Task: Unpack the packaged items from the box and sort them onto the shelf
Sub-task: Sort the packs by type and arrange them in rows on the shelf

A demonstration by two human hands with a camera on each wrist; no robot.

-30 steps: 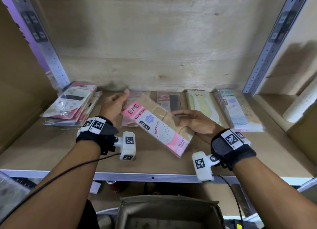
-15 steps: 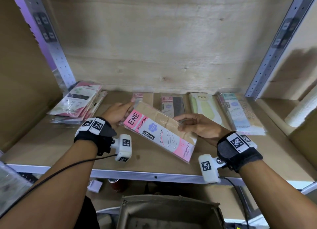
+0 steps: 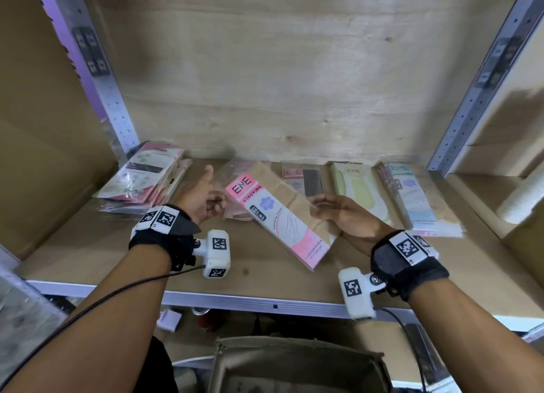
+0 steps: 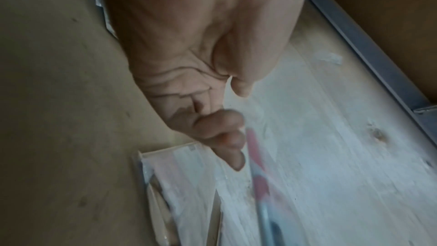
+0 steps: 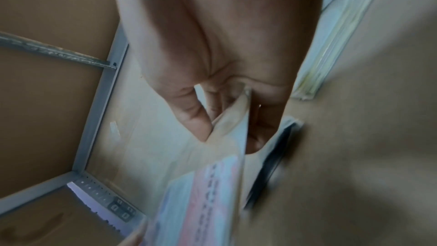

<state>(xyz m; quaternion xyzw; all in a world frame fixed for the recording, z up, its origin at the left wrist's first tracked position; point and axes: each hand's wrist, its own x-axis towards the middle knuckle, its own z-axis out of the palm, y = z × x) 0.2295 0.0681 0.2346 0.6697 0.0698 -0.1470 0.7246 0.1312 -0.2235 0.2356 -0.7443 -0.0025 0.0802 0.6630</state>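
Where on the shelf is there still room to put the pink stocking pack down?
Bare wood runs along the front of the shelf, between the left stack of packs and the metal front edge. The back is crowded: the black pack, yellow pack and blue pack sit side by side.

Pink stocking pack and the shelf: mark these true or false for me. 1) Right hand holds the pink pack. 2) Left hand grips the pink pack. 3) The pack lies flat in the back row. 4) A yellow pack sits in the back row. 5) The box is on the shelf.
1) True: the right hand pinches the pink pack.
2) False: the left hand is off it.
3) False: it is held askew, in front of the row.
4) True: yellow pack.
5) False: the box is below the shelf.
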